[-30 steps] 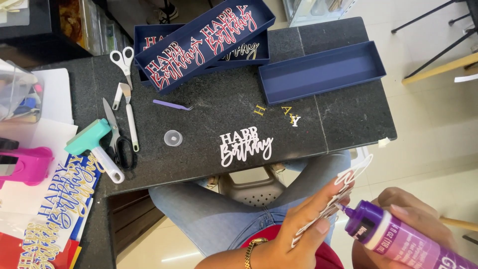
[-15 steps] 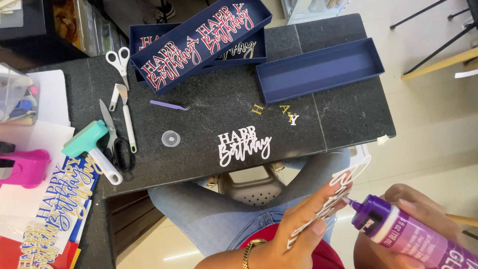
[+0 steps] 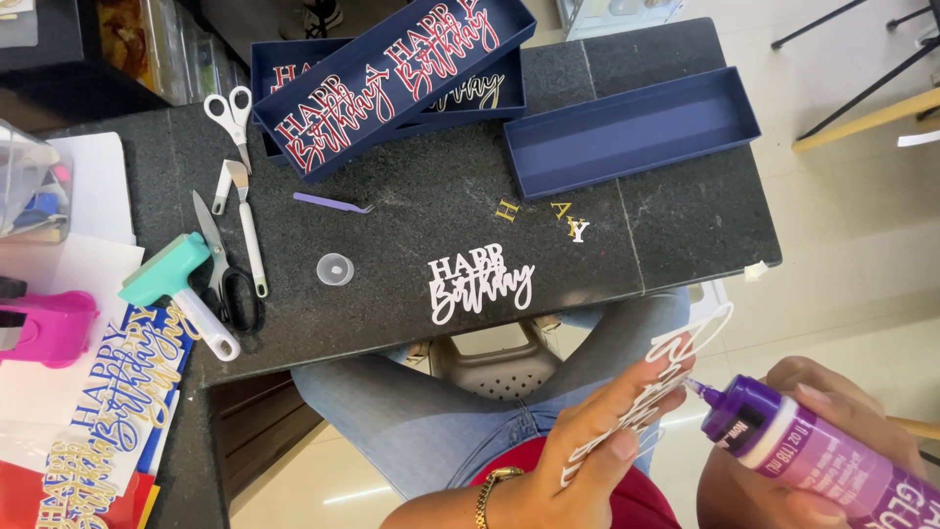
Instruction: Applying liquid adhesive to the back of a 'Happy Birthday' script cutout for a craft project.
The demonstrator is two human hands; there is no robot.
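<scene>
The person sits at a dark stone table [image 3: 685,211], knees showing beneath its near edge. Down at five o'clock, the left hand [image 3: 578,446] lies flat and open-fingered under a white cut-out lettering piece [image 3: 676,367], propping it on the fingers with the thumb pressed along its lower edge. The right hand [image 3: 813,431] is wrapped around a purple glue bottle [image 3: 822,456], whose thin nozzle touches the lettering's right side.

On the table, a second white lettering cut-out [image 3: 478,284] lies near the centre, with a few loose gold and white letters [image 3: 568,220] just at its two o'clock. An empty navy box tray [image 3: 636,137] sits towards one o'clock; a navy lid bearing red-and-white lettering [image 3: 392,78] lies across another tray at twelve. At nine o'clock lie scissors [image 3: 230,113], a purple tweezer [image 3: 333,203], a teal roller [image 3: 181,294] and a small clear cap [image 3: 335,268].
</scene>
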